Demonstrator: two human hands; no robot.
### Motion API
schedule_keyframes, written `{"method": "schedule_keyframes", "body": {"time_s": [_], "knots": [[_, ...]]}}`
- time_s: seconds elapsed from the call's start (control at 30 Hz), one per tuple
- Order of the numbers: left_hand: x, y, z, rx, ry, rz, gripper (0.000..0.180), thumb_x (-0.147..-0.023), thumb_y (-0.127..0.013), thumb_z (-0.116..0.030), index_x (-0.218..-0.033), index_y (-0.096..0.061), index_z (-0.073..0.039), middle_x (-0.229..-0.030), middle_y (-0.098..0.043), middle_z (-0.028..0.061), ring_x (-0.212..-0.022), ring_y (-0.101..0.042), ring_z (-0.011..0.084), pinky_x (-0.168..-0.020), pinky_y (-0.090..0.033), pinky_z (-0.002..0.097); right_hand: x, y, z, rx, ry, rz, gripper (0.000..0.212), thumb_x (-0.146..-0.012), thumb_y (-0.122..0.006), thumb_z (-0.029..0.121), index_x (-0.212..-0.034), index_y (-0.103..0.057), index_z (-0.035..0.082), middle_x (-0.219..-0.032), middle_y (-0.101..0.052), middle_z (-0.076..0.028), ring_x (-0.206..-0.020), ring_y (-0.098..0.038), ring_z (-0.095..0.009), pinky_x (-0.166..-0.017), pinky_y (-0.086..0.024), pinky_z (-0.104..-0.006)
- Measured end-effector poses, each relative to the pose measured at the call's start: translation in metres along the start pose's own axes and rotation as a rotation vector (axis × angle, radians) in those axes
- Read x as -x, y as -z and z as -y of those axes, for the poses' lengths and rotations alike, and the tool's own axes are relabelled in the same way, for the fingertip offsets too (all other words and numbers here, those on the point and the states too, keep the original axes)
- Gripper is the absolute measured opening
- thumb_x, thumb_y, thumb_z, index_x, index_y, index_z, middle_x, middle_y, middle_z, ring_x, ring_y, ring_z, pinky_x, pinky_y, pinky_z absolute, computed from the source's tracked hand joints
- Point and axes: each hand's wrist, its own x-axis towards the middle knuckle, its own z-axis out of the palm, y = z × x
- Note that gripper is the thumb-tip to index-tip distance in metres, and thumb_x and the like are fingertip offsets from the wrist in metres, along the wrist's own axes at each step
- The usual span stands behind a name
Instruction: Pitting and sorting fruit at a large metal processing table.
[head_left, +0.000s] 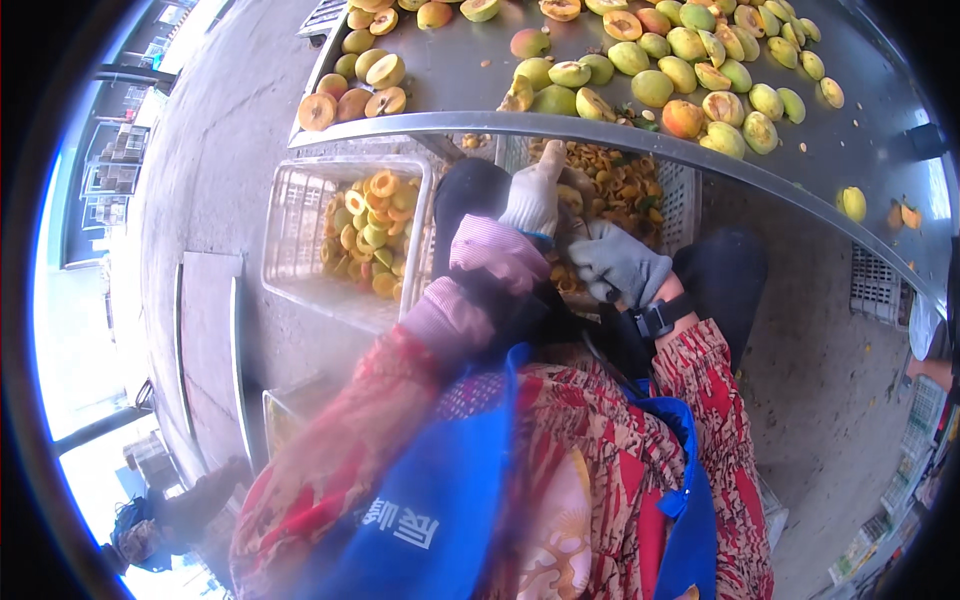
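My left hand (530,197), in a white glove with tan-coated fingertips, is closed over a crate (682,205) of cut fruit pieces. Close against it on the right, my right hand (612,262) wears a grey glove and is curled into a fist. What either hand holds is hidden by the fingers and blurred. Both hands are between my knees, below the metal table's (440,122) near edge. Halved yellow-orange fruit (372,225), pitted and resembling apricots or plums, fill part of a pale plastic crate (285,240) to the left.
On the metal table lie many whole and halved green-yellow fruits (652,88), with several halves (385,102) near its left corner. A dark slotted crate (880,285) stands under the table's right side. Another person's arm (932,373) shows at the right edge.
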Motion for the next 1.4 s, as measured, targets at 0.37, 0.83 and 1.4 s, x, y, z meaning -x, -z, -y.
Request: {"method": "schedule_keyframes", "body": {"time_s": [0.37, 0.83, 1.4], "knots": [[-0.003, -0.006, 0.005, 0.008, -0.092, 0.027, 0.047, -0.092, -0.050, -0.041, -0.073, -0.064, 0.000, -0.062, -0.062, 0.0100, -0.045, -0.050, 0.0145, -0.045, -0.039, 0.0255, 0.003, -0.003, 0.002, -0.248, -0.073, 0.142, 0.015, -0.088, -0.051, 0.010, -0.073, -0.046, 0.013, -0.054, -0.037, 0.007, -0.037, -0.029, -0.003, -0.033, -0.022, -0.0193], [0.004, -0.004, 0.003, -0.028, -0.041, 0.273, 0.049, -0.094, -0.044, -0.041, -0.075, -0.062, 0.000, -0.066, -0.063, 0.0115, -0.053, -0.055, 0.0162, -0.048, -0.044, 0.0268, 0.015, 0.001, -0.007, -0.333, -0.038, 0.314, 0.020, -0.090, -0.051, 0.014, -0.071, -0.044, 0.013, -0.050, -0.033, 0.007, -0.036, -0.028, -0.004, -0.034, -0.020, -0.0204], [-0.004, 0.112, -0.099, -1.353, -0.627, -0.435, 0.032, -0.081, -0.059, -0.038, -0.087, -0.068, -0.007, -0.079, -0.067, 0.0122, -0.075, -0.065, 0.0266, -0.070, -0.050, 0.0383, -0.009, 0.005, -0.038, 0.723, 0.224, -0.451, 0.027, -0.088, -0.051, 0.027, -0.105, -0.053, 0.005, -0.083, -0.059, -0.012, -0.072, -0.057, -0.025, -0.061, -0.043, -0.0381]]}}
